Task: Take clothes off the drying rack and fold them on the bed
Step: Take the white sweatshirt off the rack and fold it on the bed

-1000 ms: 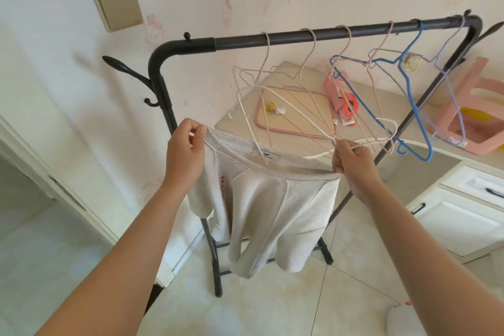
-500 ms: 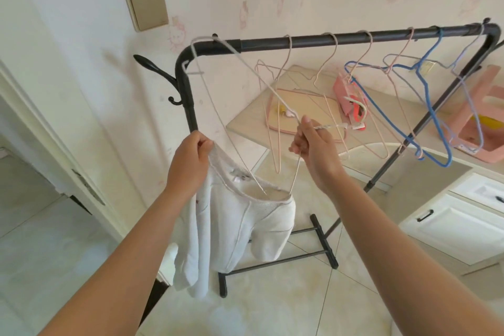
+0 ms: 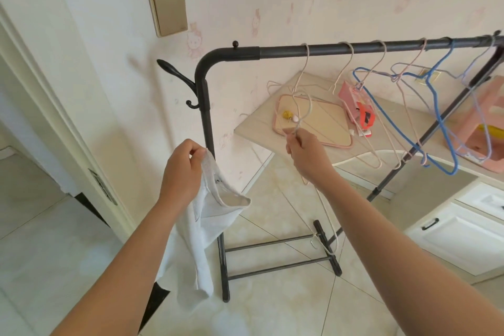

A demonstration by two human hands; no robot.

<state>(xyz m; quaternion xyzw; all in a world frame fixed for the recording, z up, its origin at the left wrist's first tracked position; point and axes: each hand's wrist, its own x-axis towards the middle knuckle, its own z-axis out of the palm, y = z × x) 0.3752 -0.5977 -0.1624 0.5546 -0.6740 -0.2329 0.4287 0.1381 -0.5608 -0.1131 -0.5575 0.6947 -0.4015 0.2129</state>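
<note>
My left hand (image 3: 182, 169) pinches the collar of a white garment (image 3: 203, 226), which hangs limp below it in front of the rack's left post. My right hand (image 3: 305, 151) grips a white wire hanger (image 3: 304, 113) just under its hook; the hanger's body trails down below my wrist, free of the garment. The black drying rack (image 3: 313, 49) stands ahead, its top bar carrying only empty hangers, pale pink ones and a blue hanger (image 3: 436, 117). The bed is out of view.
Behind the rack stands a beige desk (image 3: 253, 131) with a pink-rimmed board, pink items and a pink stool (image 3: 482, 128). White drawers (image 3: 463, 237) sit at the right. A doorway and door edge (image 3: 90, 161) are at the left. The floor is tiled.
The hanger has come out of the garment; my right hand lifted it up and right toward the bar. The garment now hangs from my left hand alone.
</note>
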